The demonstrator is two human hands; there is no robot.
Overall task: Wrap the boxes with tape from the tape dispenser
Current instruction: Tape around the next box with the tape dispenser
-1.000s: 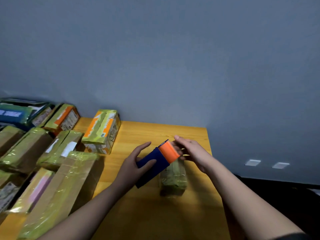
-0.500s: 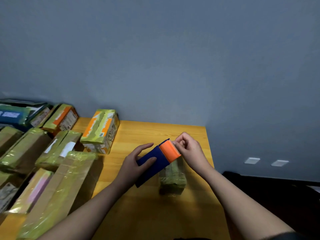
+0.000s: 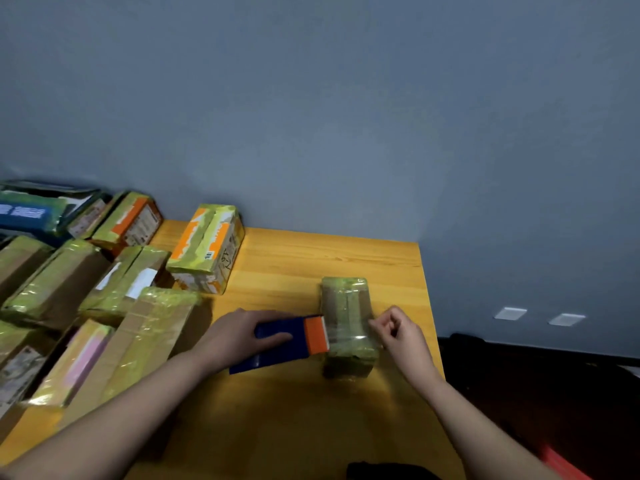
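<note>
Table (image 3: 294, 258): yellow wood, set against a grey-blue wall (image 3: 346, 116); its right edge runs just beside the small box, with dark floor beyond. Bare wood lies open behind the small box and in front of both hands.

Small box (image 3: 346, 306): brown, already banded in greenish tape, lying near the table's right edge, long side pointing away from the person.

Tape dispenser (image 3: 277, 344): blue body with an orange end, lying flat at the box's left side, orange end touching it. A clear strip of tape (image 3: 346, 329) spans the box top from the orange end to the right hand.

Left hand (image 3: 239, 336): fingers curled round the dispenser body, thumb laid on top.

Right hand (image 3: 398, 332): fingers pinched closed on the tape end at the box's right side.

Pile of wrapped boxes (image 3: 86, 306): fills the table's left side, well apart from the small box.

Change: a second ago the dispenser was held raised and tilted above the box; now it is lowered beside it, and the tape is drawn out across the top.
</note>
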